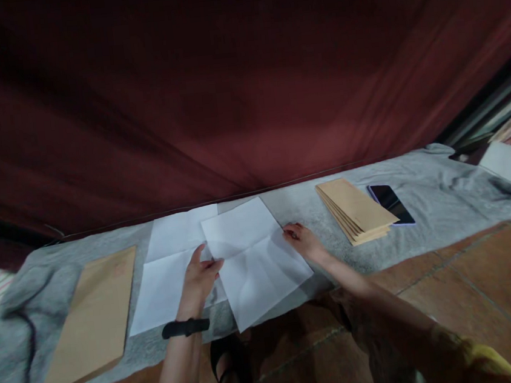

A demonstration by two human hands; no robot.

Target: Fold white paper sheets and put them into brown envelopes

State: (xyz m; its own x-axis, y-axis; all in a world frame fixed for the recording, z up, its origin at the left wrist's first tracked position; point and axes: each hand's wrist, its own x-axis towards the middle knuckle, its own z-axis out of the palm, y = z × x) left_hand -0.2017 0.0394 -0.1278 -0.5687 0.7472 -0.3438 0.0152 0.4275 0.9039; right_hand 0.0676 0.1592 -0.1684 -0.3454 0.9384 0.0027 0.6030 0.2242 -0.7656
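A creased white sheet of paper is held at its two sides over the grey cloth. My left hand, below a dark wristband, pinches its left edge with thumb and fingers. At the opposite edge, the curled fingers of my right hand grip the paper. Beneath and to the left lies a second white sheet with a fold line across it, partly covered by my left hand and the held sheet.
A stack of brown envelopes overlaps a dark phone on the right. One large brown envelope lies at the far left. Grey cloth covers the surface, with a dark red curtain behind and floor tiles in front.
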